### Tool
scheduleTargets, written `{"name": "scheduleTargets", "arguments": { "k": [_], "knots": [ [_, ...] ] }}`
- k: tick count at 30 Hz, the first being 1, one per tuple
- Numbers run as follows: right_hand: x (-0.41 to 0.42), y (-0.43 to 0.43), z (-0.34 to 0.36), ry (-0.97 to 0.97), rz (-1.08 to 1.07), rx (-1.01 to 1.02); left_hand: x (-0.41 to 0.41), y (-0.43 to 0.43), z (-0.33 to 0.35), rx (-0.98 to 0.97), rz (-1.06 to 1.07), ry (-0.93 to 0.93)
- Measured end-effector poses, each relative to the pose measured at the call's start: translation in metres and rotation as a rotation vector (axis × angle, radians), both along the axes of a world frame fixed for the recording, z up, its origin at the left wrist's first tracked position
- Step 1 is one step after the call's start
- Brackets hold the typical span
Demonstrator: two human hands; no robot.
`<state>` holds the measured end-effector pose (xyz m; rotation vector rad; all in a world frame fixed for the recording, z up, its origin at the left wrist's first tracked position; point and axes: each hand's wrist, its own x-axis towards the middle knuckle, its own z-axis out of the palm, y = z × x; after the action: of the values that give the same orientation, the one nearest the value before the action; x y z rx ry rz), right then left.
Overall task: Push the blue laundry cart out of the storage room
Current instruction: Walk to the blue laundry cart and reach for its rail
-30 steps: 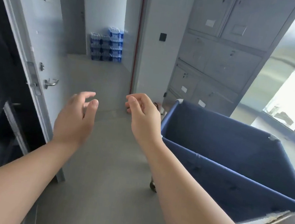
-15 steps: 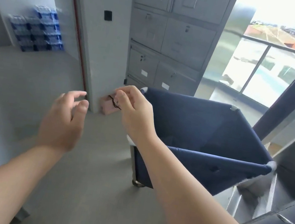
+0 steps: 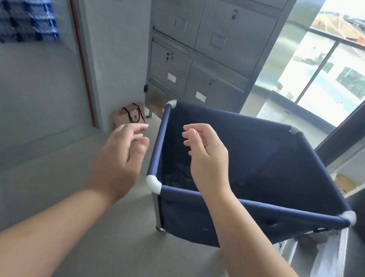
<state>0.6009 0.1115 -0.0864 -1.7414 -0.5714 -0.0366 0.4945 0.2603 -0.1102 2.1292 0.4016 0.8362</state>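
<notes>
Setting: storage or utility room in a commercial building. Evidence: bank of grey metal locker cabinets [image 3: 212,39] with keyed doors and label tags, at 12 o'clock; stacked shrink-wrapped water-bottle packs [image 3: 21,7], 10 o'clock; blue canvas laundry cart [image 3: 254,172], 1 o'clock; bare grey concrete floor [image 3: 39,118]; glass balcony railing [image 3: 340,73], 2 o'clock.

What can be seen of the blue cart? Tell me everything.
The cart is a square bin of dark blue fabic-like cloth slung on rails joined by white corner caps, on metal legs with one caster showing. It stands upright on the grey floor before the metal cabinet. Something dark lies inside. The right hand hovers over it; neither hand touches it.
</notes>
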Motion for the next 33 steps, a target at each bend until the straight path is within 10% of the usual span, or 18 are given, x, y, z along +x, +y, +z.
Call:
{"name": "scheduleTargets", "arguments": {
  "k": [20,33],
  "knots": [
    [0.123,0.054,-0.112,0.076,-0.275,-0.129,0.172,0.061,-0.111,-0.049,-0.336,0.227],
    [0.126,0.084,-0.186,0.248,-0.42,-0.38,0.241,0.108,-0.179,0.384,-0.646,0.676]
  ]
}}
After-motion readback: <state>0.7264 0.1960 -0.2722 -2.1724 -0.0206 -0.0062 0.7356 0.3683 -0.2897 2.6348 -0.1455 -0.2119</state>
